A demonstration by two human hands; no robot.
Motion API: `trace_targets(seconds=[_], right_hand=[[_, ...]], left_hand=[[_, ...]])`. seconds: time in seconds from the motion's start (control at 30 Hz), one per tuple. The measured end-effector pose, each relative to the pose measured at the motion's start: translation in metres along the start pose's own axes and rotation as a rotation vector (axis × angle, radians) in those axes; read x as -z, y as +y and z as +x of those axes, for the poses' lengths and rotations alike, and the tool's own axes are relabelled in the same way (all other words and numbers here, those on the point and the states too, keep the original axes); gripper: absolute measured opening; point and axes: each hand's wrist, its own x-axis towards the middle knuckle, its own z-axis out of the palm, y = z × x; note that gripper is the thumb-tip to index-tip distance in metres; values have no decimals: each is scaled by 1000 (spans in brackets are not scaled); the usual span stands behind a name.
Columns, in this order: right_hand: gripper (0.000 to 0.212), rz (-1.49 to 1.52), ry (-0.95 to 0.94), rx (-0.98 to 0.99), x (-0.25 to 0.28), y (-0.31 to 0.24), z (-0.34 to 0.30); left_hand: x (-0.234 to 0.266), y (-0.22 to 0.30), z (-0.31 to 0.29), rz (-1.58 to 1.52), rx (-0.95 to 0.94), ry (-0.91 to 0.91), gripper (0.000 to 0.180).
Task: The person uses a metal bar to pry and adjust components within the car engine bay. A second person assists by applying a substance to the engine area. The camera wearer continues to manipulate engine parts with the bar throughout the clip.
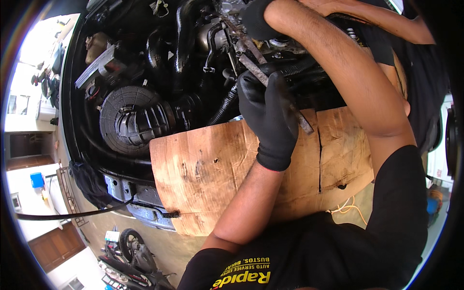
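Observation:
My left hand [270,108], in a black knit glove, is closed around a flat, worn metal bar [253,69]. The bar slants from the engine down to the right, its lower end showing past my glove. My right hand [256,20], gloved in black too, reaches over the engine [212,38] near the top edge. Its fingers are hidden, so what it holds or touches cannot be made out. Close below it, other metal parts run beside the bar. A ribbed black hose [297,67] passes just right of my left hand.
Stained cardboard [208,169] covers the car's front edge under my left forearm. A round black air filter housing [128,118] sits to the left. Another person's arm [386,17] reaches in at the upper right. A motorcycle [130,256] stands at the lower left.

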Motion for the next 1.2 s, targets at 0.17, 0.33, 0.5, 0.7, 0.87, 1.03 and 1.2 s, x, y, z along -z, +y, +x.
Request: trace_targets(seconds=[0.17, 0.33, 0.5, 0.7, 0.87, 1.03, 1.2], right_hand=[[36, -1, 24, -5, 0, -7, -9], [30, -9, 93, -60, 2, -23, -42], [18, -21, 476, -108, -33, -59, -101], [21, -23, 609, -120, -66, -59, -98], [17, 11, 689, -213, -81, -53, -100], [17, 90, 723, -32, -83, -60, -139], [18, 218, 706, -147, -97, -37, -163]], left_hand=[[-4, -3, 4, 137, -82, 60, 7], [4, -16, 6, 208, -152, 60, 9], [1, -5, 7, 260, -204, 67, 11], [1, -4, 3, 161, -105, 101, 9], [-2, -5, 3, 197, -142, 76, 12], [1, 3, -2, 248, -109, 27, 22], [0, 0, -3, 188, 5, 21, 20]])
